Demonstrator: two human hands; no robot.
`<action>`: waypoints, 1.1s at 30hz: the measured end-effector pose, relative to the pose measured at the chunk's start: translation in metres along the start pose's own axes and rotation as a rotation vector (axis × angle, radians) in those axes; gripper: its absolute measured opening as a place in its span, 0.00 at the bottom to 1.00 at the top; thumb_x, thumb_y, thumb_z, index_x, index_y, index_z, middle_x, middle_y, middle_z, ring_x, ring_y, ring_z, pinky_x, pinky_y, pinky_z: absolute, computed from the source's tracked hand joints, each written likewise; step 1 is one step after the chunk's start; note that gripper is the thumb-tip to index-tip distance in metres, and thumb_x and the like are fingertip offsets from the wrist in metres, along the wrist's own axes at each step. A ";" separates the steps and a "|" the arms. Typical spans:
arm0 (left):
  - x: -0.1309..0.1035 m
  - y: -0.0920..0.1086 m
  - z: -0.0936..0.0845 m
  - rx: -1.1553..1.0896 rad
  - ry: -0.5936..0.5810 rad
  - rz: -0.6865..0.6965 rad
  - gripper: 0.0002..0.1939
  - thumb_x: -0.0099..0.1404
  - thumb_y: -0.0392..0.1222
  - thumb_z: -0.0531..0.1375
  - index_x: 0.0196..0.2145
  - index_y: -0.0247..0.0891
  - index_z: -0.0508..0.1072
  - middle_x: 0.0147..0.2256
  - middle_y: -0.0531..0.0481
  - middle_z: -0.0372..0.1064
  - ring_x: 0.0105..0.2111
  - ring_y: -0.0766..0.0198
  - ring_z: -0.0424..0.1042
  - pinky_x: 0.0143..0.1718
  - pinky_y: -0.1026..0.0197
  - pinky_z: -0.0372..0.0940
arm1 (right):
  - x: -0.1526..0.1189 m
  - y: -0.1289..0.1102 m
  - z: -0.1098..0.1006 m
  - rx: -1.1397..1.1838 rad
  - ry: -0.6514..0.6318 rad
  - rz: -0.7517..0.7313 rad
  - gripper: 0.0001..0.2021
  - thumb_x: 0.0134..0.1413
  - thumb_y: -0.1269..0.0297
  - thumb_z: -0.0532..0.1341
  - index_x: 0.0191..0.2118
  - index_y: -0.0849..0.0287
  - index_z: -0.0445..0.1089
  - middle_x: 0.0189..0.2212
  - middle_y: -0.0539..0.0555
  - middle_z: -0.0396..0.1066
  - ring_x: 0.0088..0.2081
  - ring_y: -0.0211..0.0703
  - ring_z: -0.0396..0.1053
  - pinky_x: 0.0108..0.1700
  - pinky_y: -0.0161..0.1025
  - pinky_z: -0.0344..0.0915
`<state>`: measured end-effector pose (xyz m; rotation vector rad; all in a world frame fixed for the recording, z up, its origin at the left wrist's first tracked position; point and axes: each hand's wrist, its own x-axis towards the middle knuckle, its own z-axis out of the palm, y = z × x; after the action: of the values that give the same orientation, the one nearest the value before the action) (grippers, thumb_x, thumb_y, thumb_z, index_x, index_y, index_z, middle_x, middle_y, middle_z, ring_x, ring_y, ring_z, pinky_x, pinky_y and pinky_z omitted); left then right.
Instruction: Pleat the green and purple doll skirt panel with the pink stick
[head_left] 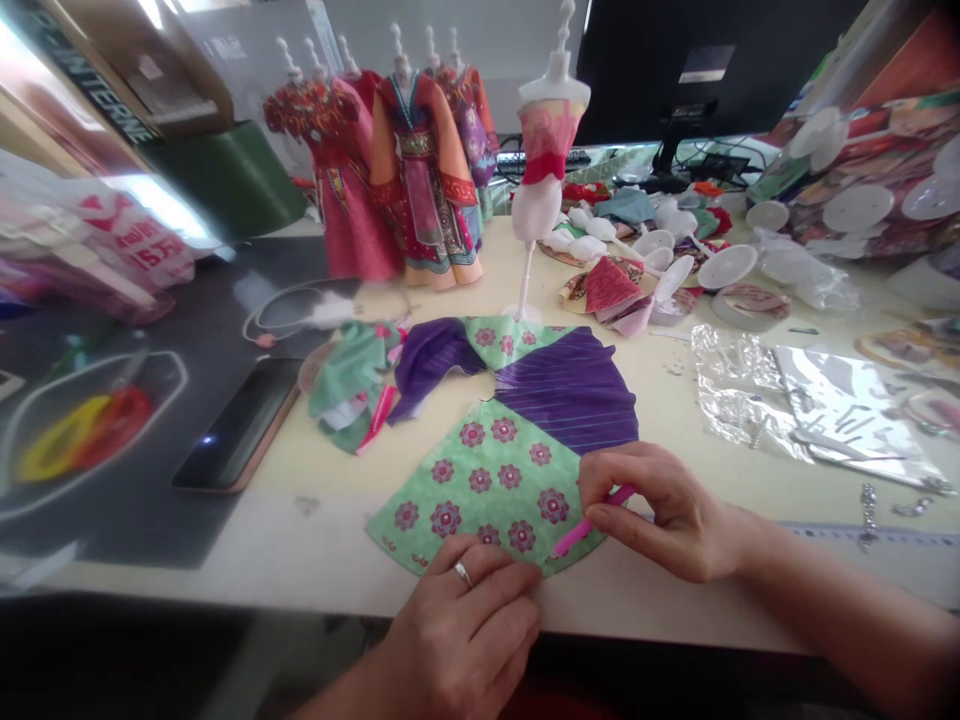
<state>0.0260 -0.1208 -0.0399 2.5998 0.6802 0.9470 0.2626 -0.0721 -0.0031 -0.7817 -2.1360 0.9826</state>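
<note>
A small doll-size skirt (487,480) lies spread on the table, with green flowered panels and dark purple pleated panels (574,390). Red stones or dots sit in the flower centres. My right hand (660,510) is closed around a pink pencil (577,530), its tip at the green panel's lower edge. My left hand (472,620), wearing a ring, has its fingers together and curled over the near hem, holding the cloth; its thumb is hidden. Left of the skirt lies a small green garment piece (349,385) with pink trim.
Dressed miniature mannequins (420,170) and a taller white one (555,140) stand behind. A phone (240,425) and scissors (90,435) lie left. Clear plastic bags (817,400), a ruler (870,535) and chain pieces (868,515) lie right. Fabric scraps (611,290) are heaped behind.
</note>
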 end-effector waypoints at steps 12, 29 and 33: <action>0.000 -0.003 0.004 0.005 0.065 0.018 0.06 0.59 0.27 0.58 0.33 0.32 0.72 0.37 0.47 0.75 0.34 0.62 0.70 0.40 0.56 0.62 | -0.004 0.004 -0.007 0.135 0.133 0.092 0.08 0.60 0.67 0.55 0.29 0.59 0.65 0.21 0.48 0.62 0.23 0.34 0.58 0.25 0.34 0.56; -0.016 -0.028 -0.075 0.207 -0.107 -0.070 0.12 0.62 0.25 0.50 0.31 0.36 0.70 0.27 0.50 0.70 0.28 0.64 0.68 0.40 0.57 0.65 | -0.001 0.020 -0.032 0.551 0.654 0.191 0.08 0.54 0.63 0.61 0.25 0.58 0.68 0.17 0.47 0.63 0.22 0.36 0.60 0.24 0.35 0.56; 0.007 -0.035 -0.096 0.256 -0.105 -0.156 0.11 0.65 0.28 0.50 0.30 0.37 0.69 0.26 0.51 0.69 0.27 0.64 0.67 0.35 0.60 0.65 | 0.000 0.022 -0.036 0.573 0.706 0.197 0.09 0.54 0.62 0.60 0.25 0.58 0.67 0.16 0.47 0.61 0.21 0.37 0.59 0.24 0.36 0.56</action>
<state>-0.0446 -0.0767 0.0208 2.7397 1.0177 0.7114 0.2951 -0.0449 -0.0020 -0.8797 -1.1186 1.1278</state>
